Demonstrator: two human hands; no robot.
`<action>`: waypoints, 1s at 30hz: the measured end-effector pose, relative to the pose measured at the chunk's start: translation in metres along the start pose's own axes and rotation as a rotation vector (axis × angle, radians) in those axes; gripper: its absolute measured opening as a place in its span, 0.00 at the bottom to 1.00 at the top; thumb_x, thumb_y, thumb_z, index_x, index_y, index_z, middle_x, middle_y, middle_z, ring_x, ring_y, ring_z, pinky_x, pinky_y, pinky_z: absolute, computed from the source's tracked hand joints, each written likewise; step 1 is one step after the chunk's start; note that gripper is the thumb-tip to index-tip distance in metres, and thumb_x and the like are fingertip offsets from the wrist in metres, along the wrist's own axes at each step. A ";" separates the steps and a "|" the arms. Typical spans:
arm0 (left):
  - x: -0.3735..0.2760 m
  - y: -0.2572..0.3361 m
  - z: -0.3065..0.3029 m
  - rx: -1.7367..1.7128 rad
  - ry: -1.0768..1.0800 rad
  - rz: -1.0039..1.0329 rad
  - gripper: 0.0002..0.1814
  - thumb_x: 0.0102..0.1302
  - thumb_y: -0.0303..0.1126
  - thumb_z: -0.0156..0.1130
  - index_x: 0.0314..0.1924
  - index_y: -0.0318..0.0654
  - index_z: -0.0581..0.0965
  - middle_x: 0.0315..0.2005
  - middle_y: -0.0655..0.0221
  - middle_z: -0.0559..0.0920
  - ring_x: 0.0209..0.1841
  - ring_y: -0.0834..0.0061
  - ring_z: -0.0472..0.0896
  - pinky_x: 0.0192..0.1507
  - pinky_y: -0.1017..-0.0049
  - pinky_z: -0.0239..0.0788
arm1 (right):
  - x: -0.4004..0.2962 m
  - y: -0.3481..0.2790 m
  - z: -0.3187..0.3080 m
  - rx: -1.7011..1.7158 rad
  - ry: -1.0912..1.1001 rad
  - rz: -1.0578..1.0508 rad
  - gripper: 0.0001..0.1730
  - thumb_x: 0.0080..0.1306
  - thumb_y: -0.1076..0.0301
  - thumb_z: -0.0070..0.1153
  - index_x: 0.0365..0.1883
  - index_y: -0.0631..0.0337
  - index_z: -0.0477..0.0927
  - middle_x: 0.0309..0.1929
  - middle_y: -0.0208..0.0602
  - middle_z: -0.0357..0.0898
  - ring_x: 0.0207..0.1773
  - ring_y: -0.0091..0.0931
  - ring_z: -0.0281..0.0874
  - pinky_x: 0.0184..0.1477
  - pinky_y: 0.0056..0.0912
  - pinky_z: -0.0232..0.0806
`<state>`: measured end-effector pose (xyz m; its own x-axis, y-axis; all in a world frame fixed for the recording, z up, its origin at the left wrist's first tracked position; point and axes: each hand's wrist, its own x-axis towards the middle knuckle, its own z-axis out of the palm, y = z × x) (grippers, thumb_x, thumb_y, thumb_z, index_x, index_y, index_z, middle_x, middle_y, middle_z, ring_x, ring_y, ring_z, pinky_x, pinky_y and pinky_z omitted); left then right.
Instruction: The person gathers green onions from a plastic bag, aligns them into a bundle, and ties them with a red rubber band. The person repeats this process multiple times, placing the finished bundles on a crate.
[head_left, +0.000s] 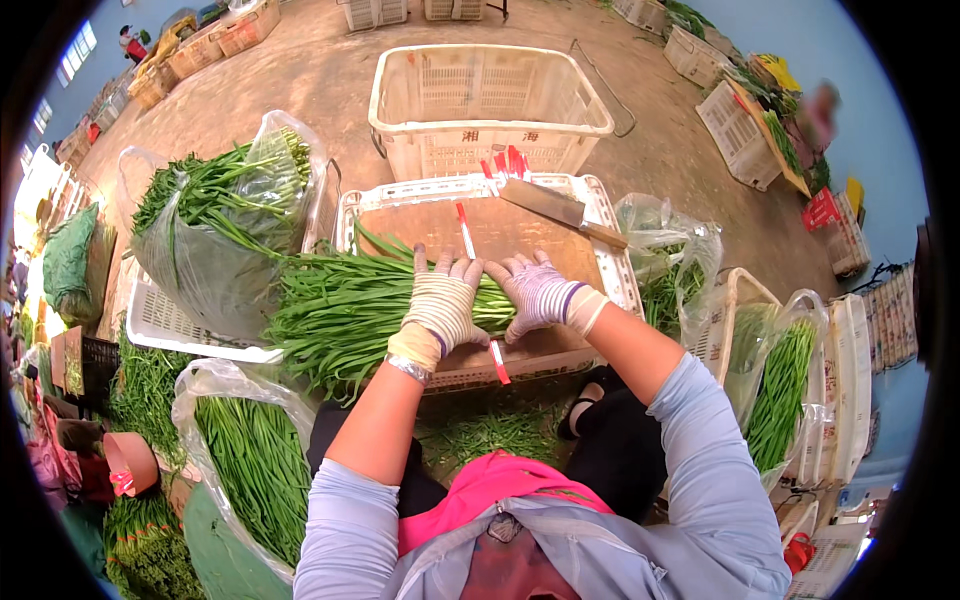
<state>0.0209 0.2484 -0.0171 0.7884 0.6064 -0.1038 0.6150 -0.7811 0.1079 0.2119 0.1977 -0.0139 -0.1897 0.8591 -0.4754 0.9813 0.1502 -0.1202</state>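
Note:
A bunch of long flat green leaves, apparently garlic chives (341, 307), lies crosswise on a wooden board (397, 221). My left hand (441, 300), in a striped glove, spans the bunch near its middle and holds it down. At the pale stem ends, my right hand (536, 294), also gloved, cups the bunch with the thumb on the near side. A red-and-white tie strip (466, 231) runs beneath the bunch, and its ends show on the far and near sides. Beyond my right hand rests a cleaver (541, 202) with a wooden handle, beside several red-tipped tie strips (510, 161).
The board sits on an upturned-looking white plastic crate (619, 277). Behind it stands a large open crate (491, 139). Plastic bags of greens (225, 202) flank me at left, with another bag (667, 262) at right. Leaf scraps (495, 439) litter the floor by my feet.

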 end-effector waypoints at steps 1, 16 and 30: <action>0.001 -0.003 -0.001 -0.023 -0.003 0.008 0.67 0.35 0.64 0.83 0.74 0.41 0.66 0.68 0.55 0.75 0.74 0.54 0.68 0.78 0.35 0.37 | -0.004 -0.002 0.000 0.002 0.049 0.021 0.81 0.37 0.33 0.81 0.84 0.52 0.49 0.77 0.52 0.63 0.81 0.49 0.56 0.80 0.68 0.41; -0.022 -0.015 -0.007 -0.178 0.046 0.074 0.77 0.30 0.69 0.82 0.78 0.38 0.59 0.74 0.47 0.66 0.76 0.49 0.65 0.79 0.44 0.44 | -0.055 -0.013 0.050 -0.155 1.133 -0.128 0.10 0.57 0.61 0.66 0.39 0.44 0.84 0.50 0.26 0.83 0.63 0.33 0.77 0.71 0.54 0.59; -0.015 -0.024 0.024 -0.154 0.106 0.140 0.68 0.44 0.75 0.71 0.77 0.38 0.62 0.70 0.51 0.72 0.72 0.49 0.68 0.77 0.44 0.47 | -0.099 0.013 0.041 -0.356 1.034 -0.302 0.14 0.53 0.64 0.65 0.39 0.35 0.85 0.51 0.24 0.80 0.61 0.31 0.76 0.62 0.42 0.67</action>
<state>-0.0055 0.2544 -0.0417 0.8584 0.5122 0.0268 0.4880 -0.8317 0.2646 0.2421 0.0945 -0.0036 -0.4653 0.7310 0.4991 0.8843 0.4087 0.2258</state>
